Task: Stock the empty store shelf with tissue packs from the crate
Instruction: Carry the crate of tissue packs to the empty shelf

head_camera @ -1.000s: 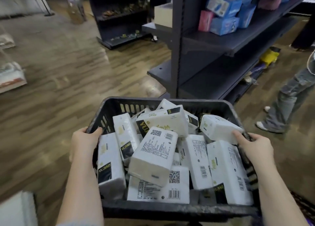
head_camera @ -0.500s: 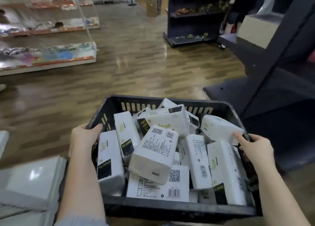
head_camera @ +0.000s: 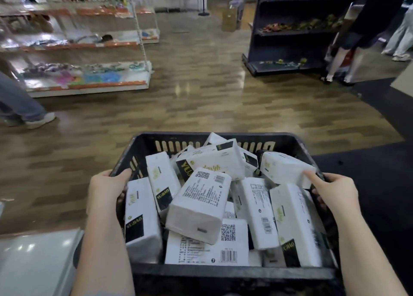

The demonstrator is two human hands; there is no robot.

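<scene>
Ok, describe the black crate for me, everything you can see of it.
The black crate is a rectangular bin that looks like hard plastic, with vertical slots cut in its far and left walls and a thick, scuffed rim. It is carried level above the wooden floor, with the left hand gripping its left rim and the right hand its right rim. It is heaped with white tissue packs lying at loose angles, some rising above the rim.

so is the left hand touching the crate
Touching: the head view shows the left hand wrapped over the crate's left rim.
</scene>
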